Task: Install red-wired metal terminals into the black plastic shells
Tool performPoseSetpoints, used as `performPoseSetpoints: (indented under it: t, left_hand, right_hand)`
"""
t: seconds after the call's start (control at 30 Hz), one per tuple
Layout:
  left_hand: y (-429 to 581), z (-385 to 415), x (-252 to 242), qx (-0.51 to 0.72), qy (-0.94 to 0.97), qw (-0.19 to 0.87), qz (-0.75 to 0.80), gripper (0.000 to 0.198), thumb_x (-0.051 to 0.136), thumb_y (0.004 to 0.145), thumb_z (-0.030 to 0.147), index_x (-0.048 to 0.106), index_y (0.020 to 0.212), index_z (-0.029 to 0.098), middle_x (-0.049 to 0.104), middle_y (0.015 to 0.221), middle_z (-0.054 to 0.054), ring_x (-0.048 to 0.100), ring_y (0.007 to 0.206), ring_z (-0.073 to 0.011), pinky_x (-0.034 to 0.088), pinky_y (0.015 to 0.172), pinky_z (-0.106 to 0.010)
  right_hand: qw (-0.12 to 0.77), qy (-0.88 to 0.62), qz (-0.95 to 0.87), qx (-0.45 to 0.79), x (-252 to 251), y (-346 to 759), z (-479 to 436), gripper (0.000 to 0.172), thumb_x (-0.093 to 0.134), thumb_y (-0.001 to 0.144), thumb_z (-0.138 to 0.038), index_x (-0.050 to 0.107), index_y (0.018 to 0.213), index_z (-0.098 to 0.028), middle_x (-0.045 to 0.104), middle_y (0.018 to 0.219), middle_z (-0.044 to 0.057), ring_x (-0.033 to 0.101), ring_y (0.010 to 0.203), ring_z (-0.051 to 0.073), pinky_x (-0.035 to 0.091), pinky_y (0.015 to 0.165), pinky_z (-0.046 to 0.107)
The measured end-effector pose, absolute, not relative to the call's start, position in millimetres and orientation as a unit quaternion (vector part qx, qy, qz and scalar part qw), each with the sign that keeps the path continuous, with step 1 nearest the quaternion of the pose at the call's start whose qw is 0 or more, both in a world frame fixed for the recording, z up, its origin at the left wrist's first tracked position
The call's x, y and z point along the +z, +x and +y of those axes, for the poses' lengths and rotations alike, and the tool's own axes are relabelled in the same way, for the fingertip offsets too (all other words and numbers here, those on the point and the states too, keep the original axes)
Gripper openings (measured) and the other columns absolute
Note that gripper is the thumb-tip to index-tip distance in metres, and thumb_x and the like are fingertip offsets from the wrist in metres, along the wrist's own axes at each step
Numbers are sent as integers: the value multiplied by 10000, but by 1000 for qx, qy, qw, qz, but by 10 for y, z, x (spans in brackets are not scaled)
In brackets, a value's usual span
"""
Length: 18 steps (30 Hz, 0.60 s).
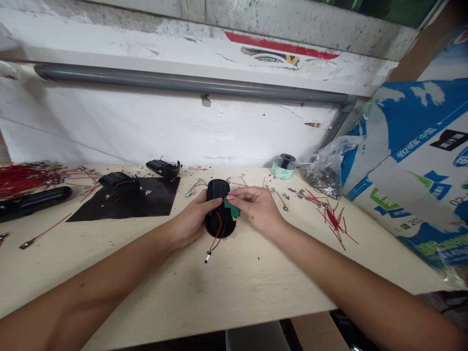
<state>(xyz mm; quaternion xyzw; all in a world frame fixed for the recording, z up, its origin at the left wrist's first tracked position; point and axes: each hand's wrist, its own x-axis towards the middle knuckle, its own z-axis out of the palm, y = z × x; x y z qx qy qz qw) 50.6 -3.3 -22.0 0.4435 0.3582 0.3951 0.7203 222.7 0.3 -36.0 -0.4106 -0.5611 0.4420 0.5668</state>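
My left hand (190, 219) grips a black plastic casing (217, 200) from its left side, just above the light wooden bench top (204, 292). My right hand (256, 209) pinches a small green circuit board (233, 208) against the casing's right side. Thin red and black wires (215, 241) hang from the casing toward me and end in a small metal connector (208, 256). The fingers of both hands hide part of the casing and board.
Two similar black casings (119, 184) lie at the back left, by a black mat (142, 202). Red wires (334, 222) and small metal tabs are scattered on the bench. A tape roll (283, 166), a bag of metal parts (323, 176) and a printed carton (420, 165) stand to the right.
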Motion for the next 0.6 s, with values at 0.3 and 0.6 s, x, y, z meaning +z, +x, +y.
performPoseSetpoints:
  t: [0.3,0.6]
  left_hand:
    - [541,-71,-189,401,451,703,374,286,645,867,162,548,1135,177,669,922,-62,637,706,-150,537,646,-270]
    - [528,-70,-172,360,466,716,375,341,659,850,222,510,1154,182,649,885,-73,648,635,-189,557,509,-318]
  right_hand:
    - [558,-400,-558,466,-378,2203,4,237,854,635,-366,702,683,-191,673,659,40,567,577,148,452,534,310]
    - [549,-417,-537,485,-445,2180,40,245,848,616,-347,674,669,-183,666,664,36,555,558,137,425,510,288]
